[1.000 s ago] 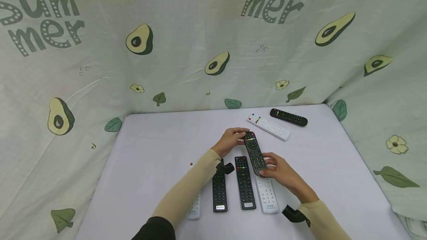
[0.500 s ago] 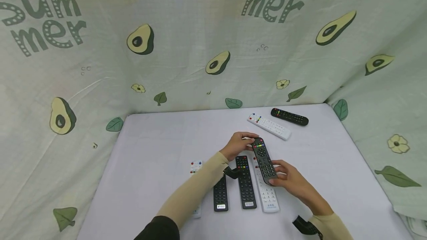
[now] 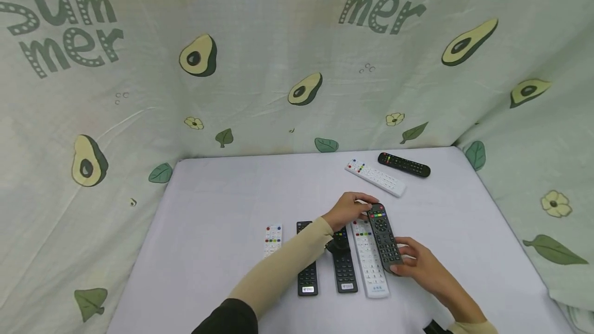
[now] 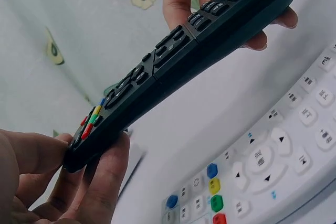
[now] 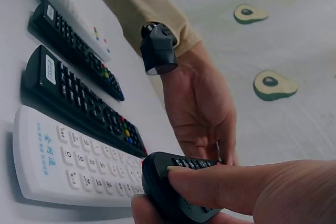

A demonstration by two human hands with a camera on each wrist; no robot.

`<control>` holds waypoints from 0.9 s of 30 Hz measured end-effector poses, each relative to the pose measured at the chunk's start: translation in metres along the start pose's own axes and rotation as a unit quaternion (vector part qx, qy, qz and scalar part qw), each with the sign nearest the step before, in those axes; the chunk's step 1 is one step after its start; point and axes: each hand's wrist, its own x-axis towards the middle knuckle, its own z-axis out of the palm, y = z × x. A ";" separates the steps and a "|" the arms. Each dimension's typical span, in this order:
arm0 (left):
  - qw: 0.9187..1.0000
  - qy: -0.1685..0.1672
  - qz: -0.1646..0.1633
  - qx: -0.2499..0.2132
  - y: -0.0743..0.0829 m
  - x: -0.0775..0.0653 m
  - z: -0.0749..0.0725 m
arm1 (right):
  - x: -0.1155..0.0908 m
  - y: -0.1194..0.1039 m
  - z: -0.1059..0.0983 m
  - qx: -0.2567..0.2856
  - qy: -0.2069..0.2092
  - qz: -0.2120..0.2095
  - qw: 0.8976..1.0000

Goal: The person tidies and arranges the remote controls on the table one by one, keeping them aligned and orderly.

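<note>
You are holding a dark television remote control [image 3: 385,237] up off the table, over its right half, with the keypad facing up and the coloured-button end pointing away from you. Your left hand [image 3: 349,209] is pinching that far end between its digits. Your right hand [image 3: 419,267] is pinching the near end, the thumb lying on top and fingers supporting it from underneath.

Just beside and below it, a white remote control with blue lettering [image 3: 370,264] is lying face up on the table. Next to that, towards your left, a black remote control with a white label [image 3: 345,272] is lying partly hidden by the black device on your left wrist [image 3: 337,245]. Further left, a second labelled black remote [image 3: 308,277] and then a slim white remote [image 3: 273,238] are lying partly covered by your tan left sleeve [image 3: 278,272]. These four are forming a row, their coloured buttons towards the far side.

Well beyond your hands, near the far right corner, another white remote [image 3: 376,177] and a round-ended black remote [image 3: 404,164] are lying at a slant. The white-covered table [image 3: 209,220] is standing against pale fabric [image 3: 250,30] that is showing avocados, leaves and "Summer" lettering.
</note>
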 end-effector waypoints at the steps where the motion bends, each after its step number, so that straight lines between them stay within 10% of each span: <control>1: 1.000 -0.001 -0.001 0.003 -0.001 0.001 0.002 | -0.001 0.003 -0.001 0.001 0.000 -0.001 1.000; 27: 0.990 -0.093 -0.029 0.100 0.003 0.022 0.022 | -0.014 0.032 -0.013 0.002 -0.022 0.002 1.000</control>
